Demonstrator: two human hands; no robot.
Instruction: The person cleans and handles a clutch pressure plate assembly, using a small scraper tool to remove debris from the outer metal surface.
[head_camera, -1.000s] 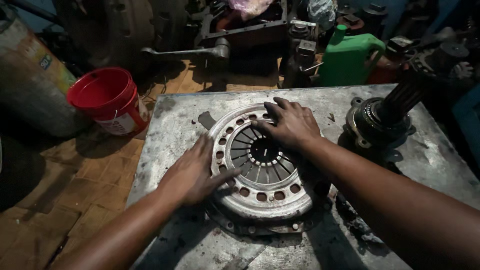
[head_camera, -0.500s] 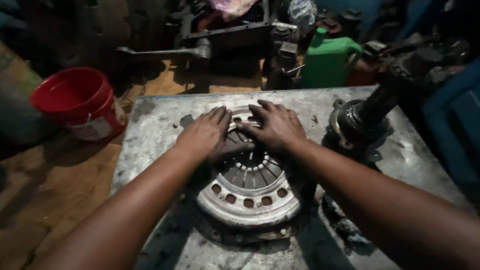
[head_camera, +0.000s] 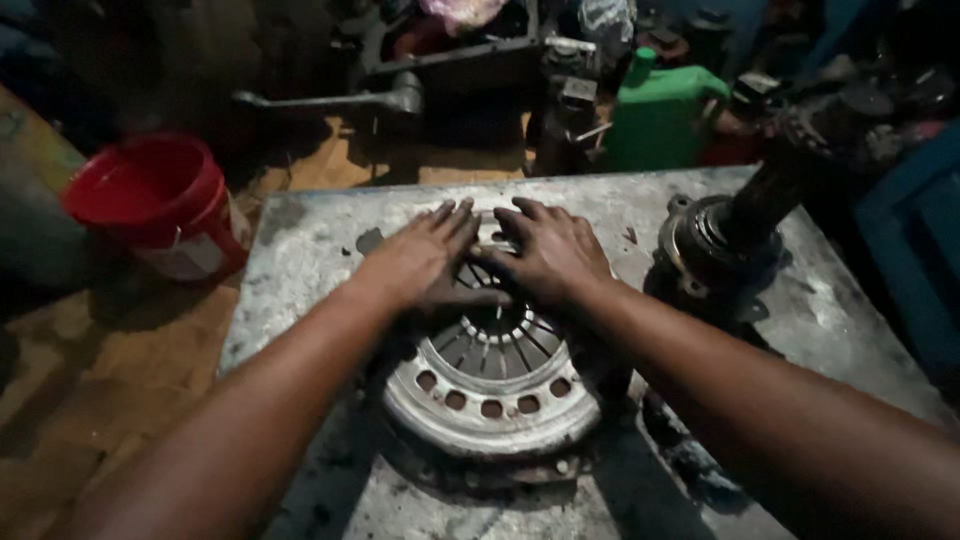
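A round metal clutch cover (head_camera: 490, 385) lies flat near the middle of the grey metal desk (head_camera: 330, 225). Both hands rest on its far half, side by side and almost touching. The left hand (head_camera: 420, 262) lies palm down with fingers spread flat; the right hand (head_camera: 550, 255) does likewise, gripping nothing. A shaft assembly (head_camera: 725, 240) stands just right, a red bucket (head_camera: 160, 205) far left on the floor.

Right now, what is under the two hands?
The left hand and right hand lie flat on the far half of a round metal clutch plate on the grey table. The part beneath the palms is covered.
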